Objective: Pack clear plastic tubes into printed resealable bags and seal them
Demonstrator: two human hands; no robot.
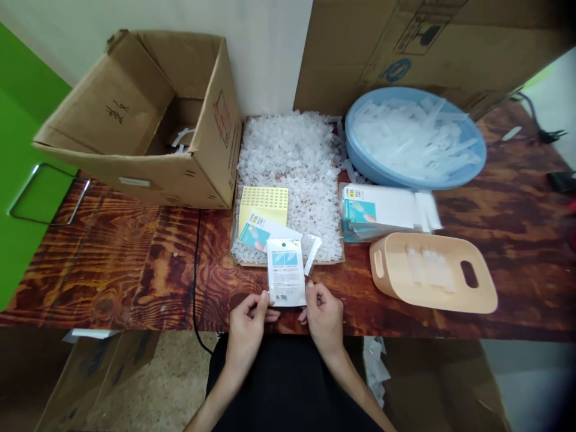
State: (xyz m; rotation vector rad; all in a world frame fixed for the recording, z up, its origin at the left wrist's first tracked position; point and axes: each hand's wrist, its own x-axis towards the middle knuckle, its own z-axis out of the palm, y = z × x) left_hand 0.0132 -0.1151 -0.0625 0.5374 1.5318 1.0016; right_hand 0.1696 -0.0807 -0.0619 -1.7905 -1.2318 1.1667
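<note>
A small white printed packet (287,276) with blue pictures and a barcode lies between my hands at the table's front edge. My left hand (250,315) pinches its lower left corner. On the opposite side, my right hand (323,309) has thumb and fingers closed at the packet's lower right edge. Just beyond the packet are a blue-and-white card (258,233), a yellow sticker sheet (274,203) with rows of small dots, and a narrow white strip (312,255). These rest on a shallow tray heaped with small clear plastic pieces (288,147).
An open cardboard box (216,120) stands at the left. At the right are a blue basin (360,153) of translucent plastic strips, a stack of printed cards (382,207) and a beige basket (427,300) holding clear pieces. A black cable (195,282) hangs over the front edge.
</note>
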